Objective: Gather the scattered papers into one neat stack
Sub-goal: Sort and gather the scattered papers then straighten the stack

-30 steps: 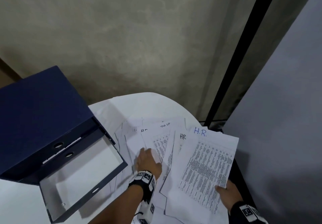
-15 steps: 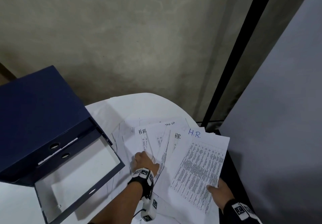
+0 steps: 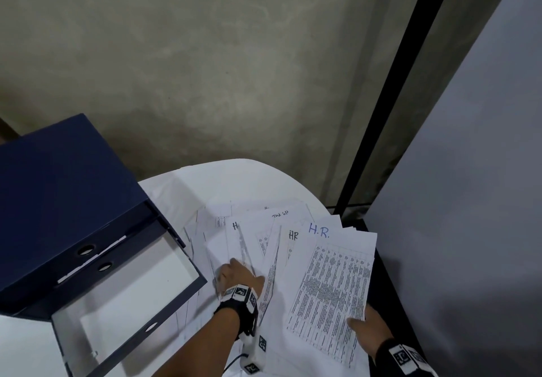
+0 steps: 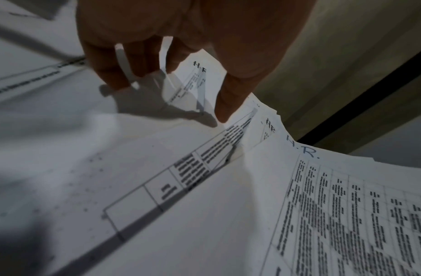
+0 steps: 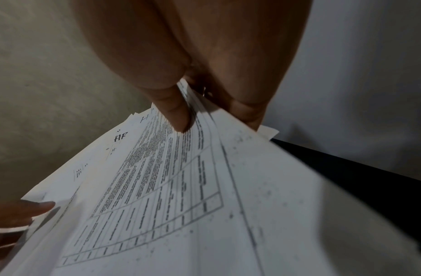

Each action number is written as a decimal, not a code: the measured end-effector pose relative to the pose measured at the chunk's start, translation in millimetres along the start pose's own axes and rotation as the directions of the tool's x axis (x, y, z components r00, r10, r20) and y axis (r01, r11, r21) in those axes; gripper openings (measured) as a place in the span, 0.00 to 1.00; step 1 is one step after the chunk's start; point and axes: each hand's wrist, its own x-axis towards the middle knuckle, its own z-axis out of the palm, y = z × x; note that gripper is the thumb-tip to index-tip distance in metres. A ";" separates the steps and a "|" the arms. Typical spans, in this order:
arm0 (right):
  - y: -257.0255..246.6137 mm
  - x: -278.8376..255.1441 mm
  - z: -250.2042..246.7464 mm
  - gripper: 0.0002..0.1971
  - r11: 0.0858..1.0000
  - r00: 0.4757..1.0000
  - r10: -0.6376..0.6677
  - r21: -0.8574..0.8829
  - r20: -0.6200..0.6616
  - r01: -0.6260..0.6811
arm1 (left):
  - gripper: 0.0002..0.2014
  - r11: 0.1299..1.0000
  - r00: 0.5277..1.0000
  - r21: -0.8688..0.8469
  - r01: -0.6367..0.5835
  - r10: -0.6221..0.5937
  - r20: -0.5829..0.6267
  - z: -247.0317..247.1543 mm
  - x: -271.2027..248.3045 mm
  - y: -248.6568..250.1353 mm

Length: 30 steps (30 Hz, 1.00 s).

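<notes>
Printed white sheets (image 3: 249, 230) lie fanned and overlapping on a round white table (image 3: 228, 177). My left hand (image 3: 237, 274) sits at the near edge of the fan. In the left wrist view the left hand (image 4: 166, 97) has curled fingers (image 4: 112, 74) with sheet edges running between them, and its thumb presses down on the paper. My right hand (image 3: 363, 325) pinches the near right corner of a bundle topped by a table sheet marked "H.R." (image 3: 331, 283). In the right wrist view the right hand (image 5: 216, 121) has its thumb on top and its fingers underneath.
An open dark blue box file (image 3: 64, 200) stands at the left, its flap (image 3: 132, 288) lying toward the papers. A black edge (image 3: 390, 288) and a grey panel (image 3: 469, 200) border the right side. A bare wall rises behind the table.
My left hand lay on top of the sheets and now has its fingers tucked among them, a little further left. The fan has drawn closer together. My right hand keeps its bundle.
</notes>
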 end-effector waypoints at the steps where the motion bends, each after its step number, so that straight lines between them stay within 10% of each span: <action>1: 0.8 0.8 0.9 0.30 1.000 1.000 0.001 0.005 -0.005 -0.001 | 0.44 0.999 0.999 -0.039 -0.020 0.021 0.027 -0.7 -0.3 1.0; 6: 2.9 2.7 1.1 0.25 0.999 1.000 0.014 -0.034 0.003 -0.014 | 0.45 0.919 0.985 -0.393 -0.024 0.089 0.148 -4.2 -0.5 -3.3; 11: -5.3 -5.5 -0.4 0.19 1.000 0.999 -0.021 -0.004 0.033 0.021 | 0.37 0.945 0.958 -0.325 -0.027 0.117 0.261 -3.7 -14.1 -4.4; 21: -24.6 -3.9 -17.8 0.22 0.990 0.990 -0.097 0.091 -0.099 0.107 | 0.14 0.881 0.956 -0.372 -0.293 0.260 -0.138 -79.3 -22.6 7.8; 30: -61.9 -7.8 -29.3 0.22 0.949 0.965 -0.227 0.191 -0.135 0.250 | 0.15 0.606 0.806 -0.565 -0.560 0.241 -0.541 -224.3 -34.5 8.9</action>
